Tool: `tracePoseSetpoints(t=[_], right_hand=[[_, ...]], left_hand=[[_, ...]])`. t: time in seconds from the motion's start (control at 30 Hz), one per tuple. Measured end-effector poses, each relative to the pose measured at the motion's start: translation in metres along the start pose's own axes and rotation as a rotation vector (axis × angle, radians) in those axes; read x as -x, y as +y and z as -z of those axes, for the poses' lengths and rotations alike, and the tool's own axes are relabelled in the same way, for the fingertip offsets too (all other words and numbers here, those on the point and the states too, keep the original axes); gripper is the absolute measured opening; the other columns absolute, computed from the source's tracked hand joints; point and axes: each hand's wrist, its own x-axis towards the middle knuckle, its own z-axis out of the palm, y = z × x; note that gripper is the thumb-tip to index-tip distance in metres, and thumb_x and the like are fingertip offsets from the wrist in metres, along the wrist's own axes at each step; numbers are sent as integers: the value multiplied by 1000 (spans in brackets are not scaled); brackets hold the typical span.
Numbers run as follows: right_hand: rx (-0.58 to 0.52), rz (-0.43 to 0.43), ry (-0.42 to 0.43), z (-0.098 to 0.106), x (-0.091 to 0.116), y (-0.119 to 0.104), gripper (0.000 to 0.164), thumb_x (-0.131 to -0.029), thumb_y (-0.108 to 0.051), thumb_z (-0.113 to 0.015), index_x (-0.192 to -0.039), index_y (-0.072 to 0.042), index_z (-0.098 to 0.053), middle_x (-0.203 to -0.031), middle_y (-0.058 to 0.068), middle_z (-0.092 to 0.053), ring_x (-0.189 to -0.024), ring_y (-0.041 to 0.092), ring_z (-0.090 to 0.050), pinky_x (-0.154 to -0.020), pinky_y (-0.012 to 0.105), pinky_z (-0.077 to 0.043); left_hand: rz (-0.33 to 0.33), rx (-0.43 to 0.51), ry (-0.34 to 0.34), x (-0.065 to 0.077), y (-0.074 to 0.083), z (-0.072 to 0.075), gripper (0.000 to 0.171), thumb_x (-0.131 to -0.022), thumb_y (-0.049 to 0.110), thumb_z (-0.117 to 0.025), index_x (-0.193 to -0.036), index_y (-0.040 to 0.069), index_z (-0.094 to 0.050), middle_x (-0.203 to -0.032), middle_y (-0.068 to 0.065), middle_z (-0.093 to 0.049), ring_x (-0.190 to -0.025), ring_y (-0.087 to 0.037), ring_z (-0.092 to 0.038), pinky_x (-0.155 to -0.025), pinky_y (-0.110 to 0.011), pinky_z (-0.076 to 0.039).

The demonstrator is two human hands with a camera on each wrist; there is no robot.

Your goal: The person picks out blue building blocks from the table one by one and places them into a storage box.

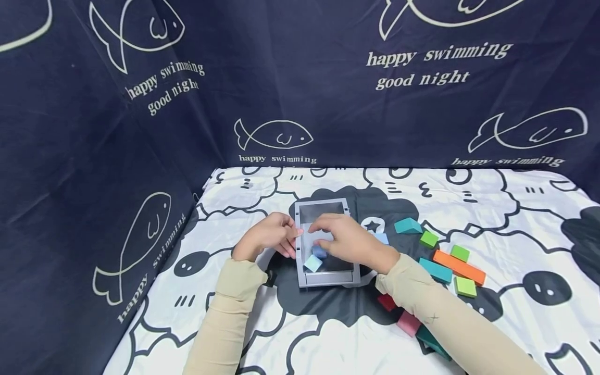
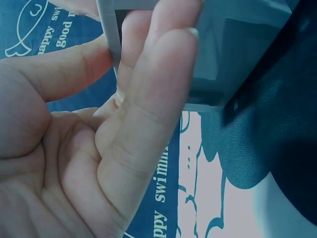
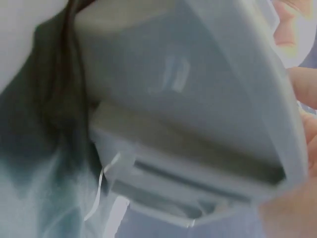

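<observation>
A grey rectangular box (image 1: 328,278) with an open top and a dark interior stands before me. My left hand (image 1: 276,235) holds its left rim, thumb at the edge and fingers along the wall; the left wrist view shows this thumb (image 2: 81,64) against the rim. My right hand (image 1: 347,240) hovers over the box, thumb and forefinger apart with nothing seen between them. Just below that thumb is a blue block (image 1: 320,252), with a light blue block (image 1: 313,263) beside it in the box. The box wall (image 3: 163,64) mostly covers the right fingers in the right wrist view.
Right of the box lie a teal triangular block (image 1: 408,226), green cubes (image 1: 428,239), an orange bar (image 1: 459,267) and a teal block (image 1: 436,270). Red (image 1: 387,302), pink (image 1: 409,323) and dark green (image 1: 432,342) blocks lie by the right forearm. A light blue block (image 1: 382,238) is behind the right wrist.
</observation>
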Motion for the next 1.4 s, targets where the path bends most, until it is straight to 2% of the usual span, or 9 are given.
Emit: tracePoseSetpoints(t=[0.27, 0.43, 0.5, 0.6, 0.73, 1.0, 1.2, 1.4], right_hand=[[-55, -81, 59, 24, 21, 12, 22, -83, -14, -71, -105, -14, -69, -102, -1, -67, -89, 13, -59, -76, 38, -56], [-67, -123, 85, 38, 34, 20, 28, -84, -17, -71, -112, -16, -66, -110, 0, -65, -96, 17, -59, -80, 43, -55], [-64, -143, 90, 43, 40, 24, 31, -84, -17, -72, -114, -15, -65, -115, 1, -63, -99, 18, -59, -82, 45, -54], [-44, -169, 86, 48, 48, 31, 35, -84, -18, -72, -118, -14, -63, -119, 2, -61, -96, 19, -58, -78, 47, -54], [8, -191, 61, 52, 55, 37, 40, -83, -19, -73, -120, -11, -62, -122, 5, -58, -93, 20, -57, -74, 47, -54], [135, -222, -55, 51, 68, 53, 50, -79, -23, -76, -122, -4, -59, -125, 12, -54, -107, 26, -54, -86, 51, -49], [170, -250, -147, 45, 78, 67, 52, -76, -23, -78, -120, -3, -61, -123, 16, -56, -106, 27, -54, -86, 51, -50], [178, -286, -174, 41, 82, 73, 53, -76, -24, -78, -122, -5, -60, -121, 14, -58, -103, 24, -55, -84, 50, -51]], left_hand=[[13, -17, 10, -1, 0, -1, 17, -94, 10, -57, -83, -2, -52, -63, -13, -63, -56, -29, -67, -44, -26, -56], [16, -6, 7, 0, 1, 0, 16, -94, 9, -57, -84, -2, -52, -65, -15, -63, -56, -29, -67, -44, -26, -57], [17, -5, 6, 0, 2, 0, 16, -94, 9, -57, -84, -2, -52, -66, -15, -62, -56, -29, -67, -44, -26, -56], [13, -12, 10, 1, 3, 0, 17, -94, 9, -57, -83, -3, -52, -66, -16, -62, -56, -29, -67, -43, -26, -56], [14, -10, 10, 1, 3, 0, 17, -94, 11, -57, -84, -3, -52, -65, -15, -62, -56, -29, -67, -43, -26, -56], [25, 16, 3, 0, 1, 0, 17, -94, 10, -57, -86, -2, -50, -63, -13, -61, -56, -29, -67, -43, -26, -56], [26, 12, 5, -1, 0, -1, 16, -94, 10, -57, -86, -2, -50, -64, -13, -61, -57, -30, -67, -44, -26, -56], [15, 7, 5, -1, -1, -1, 16, -95, 10, -56, -86, -2, -50, -64, -12, -61, -58, -30, -67, -44, -26, -56]])
